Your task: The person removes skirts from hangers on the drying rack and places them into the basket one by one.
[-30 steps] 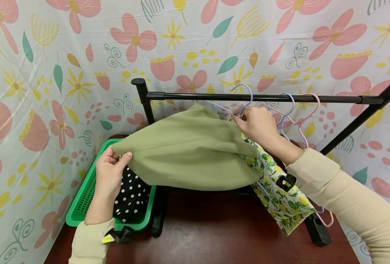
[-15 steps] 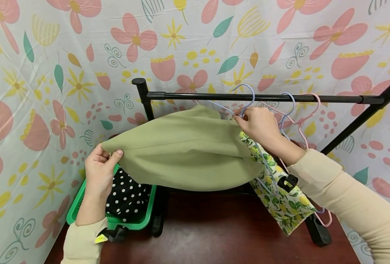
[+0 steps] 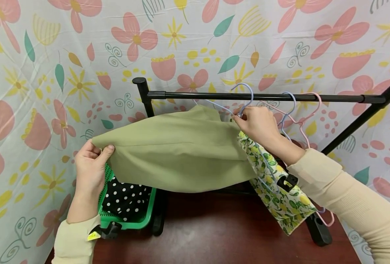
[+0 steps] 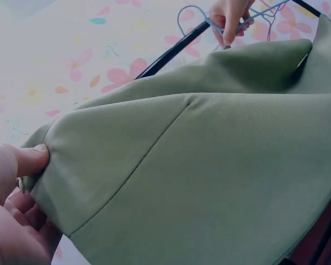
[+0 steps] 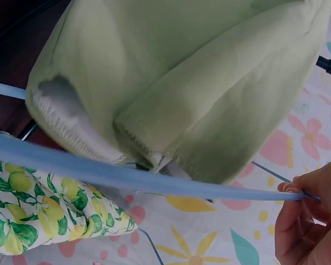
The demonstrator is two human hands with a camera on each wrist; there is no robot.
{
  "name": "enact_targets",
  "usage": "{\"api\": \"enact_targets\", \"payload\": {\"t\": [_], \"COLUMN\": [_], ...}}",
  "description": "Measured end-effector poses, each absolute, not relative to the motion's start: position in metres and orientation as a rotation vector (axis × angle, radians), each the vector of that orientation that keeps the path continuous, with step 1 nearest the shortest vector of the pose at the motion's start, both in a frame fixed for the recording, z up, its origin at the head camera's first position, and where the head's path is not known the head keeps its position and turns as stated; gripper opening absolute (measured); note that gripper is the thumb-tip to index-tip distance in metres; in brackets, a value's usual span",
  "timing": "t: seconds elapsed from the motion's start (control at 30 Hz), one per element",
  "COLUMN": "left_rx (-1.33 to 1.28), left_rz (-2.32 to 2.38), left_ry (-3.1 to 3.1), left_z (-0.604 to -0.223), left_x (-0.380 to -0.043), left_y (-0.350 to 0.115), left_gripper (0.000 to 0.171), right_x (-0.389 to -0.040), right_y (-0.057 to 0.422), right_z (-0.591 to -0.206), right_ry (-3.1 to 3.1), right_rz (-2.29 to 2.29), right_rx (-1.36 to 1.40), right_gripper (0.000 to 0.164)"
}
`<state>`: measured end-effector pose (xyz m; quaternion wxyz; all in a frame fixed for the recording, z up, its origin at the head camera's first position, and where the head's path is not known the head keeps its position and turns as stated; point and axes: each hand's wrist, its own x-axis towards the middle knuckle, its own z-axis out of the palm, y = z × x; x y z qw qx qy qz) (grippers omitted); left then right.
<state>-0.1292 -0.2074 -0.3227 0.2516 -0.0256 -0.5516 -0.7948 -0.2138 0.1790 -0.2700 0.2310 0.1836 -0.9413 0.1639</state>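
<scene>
A light olive-green garment (image 3: 178,157) with a stitched seam stretches between my hands in the head view. My left hand (image 3: 90,174) pinches its far left corner, thumb (image 4: 33,160) on top in the left wrist view. At the right, my right hand (image 3: 260,123) pinches a light blue hanger (image 3: 251,96) just below its hook, which curves over the black rail. In the right wrist view, the hanger's blue bar (image 5: 149,179) runs past the garment's frayed raw edges (image 5: 149,152). The garment's right end hangs close beside that hanger, partly behind my right hand.
A black clothes rail (image 3: 198,96) spans the back. Lemon-print cloth (image 3: 280,198) hangs at the right, near another blue hanger (image 3: 294,106) and a pink hanger (image 3: 319,104). A green basket (image 3: 153,211) with black polka-dot cloth (image 3: 125,198) stands left on the brown table (image 3: 208,234).
My left hand has moved left and slightly up, drawing the garment's corner out with it and uncovering more polka-dot cloth. My right hand stays at the hanger's neck.
</scene>
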Motion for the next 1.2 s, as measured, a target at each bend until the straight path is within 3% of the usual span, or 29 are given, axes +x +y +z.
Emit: {"api": "enact_targets", "payload": {"t": [0.1, 0.33, 1.2], "left_rx": [-0.057, -0.069, 0.17], "left_rz": [-2.145, -2.155, -2.147], "left_ry": [-1.476, -1.428, -1.102], "left_z": [-0.32, -0.313, -0.308], "left_x": [-0.13, -0.131, -0.117], "left_y": [-0.21, -0.216, -0.28], "left_gripper": [0.013, 0.011, 0.028], "right_x": [-0.214, -0.214, -0.213], "right_y": [0.179, 0.179, 0.185], "right_z": [-0.27, -0.267, -0.268], "right_ry": [-2.58, -2.556, -2.6], "right_rz": [0.451, 0.439, 0.422], "right_rx": [0.514, 0.496, 0.458], "right_gripper": [0.023, 0.038, 0.033]}}
